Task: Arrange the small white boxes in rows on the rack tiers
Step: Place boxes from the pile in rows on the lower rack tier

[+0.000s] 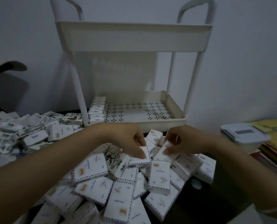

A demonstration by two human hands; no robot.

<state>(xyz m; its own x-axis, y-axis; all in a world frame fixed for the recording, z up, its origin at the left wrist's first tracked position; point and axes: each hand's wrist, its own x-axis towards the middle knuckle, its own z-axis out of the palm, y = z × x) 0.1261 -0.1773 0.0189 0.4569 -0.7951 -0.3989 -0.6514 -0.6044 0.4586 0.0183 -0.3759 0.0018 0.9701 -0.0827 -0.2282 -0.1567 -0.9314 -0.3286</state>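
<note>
Just in front of the rack (134, 38), my left hand (126, 139) curls round a white box (142, 159) on top of the pile (158, 175). My right hand (186, 141) pinches a second box (165, 151) just beside it. A row of boxes (97, 109) fills the left end of the rack's lower tier (175, 101).

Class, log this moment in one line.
left hand: grips small white blue-edged box | right hand: grips second such box | white plastic rack lower tier: one row placed
</note>
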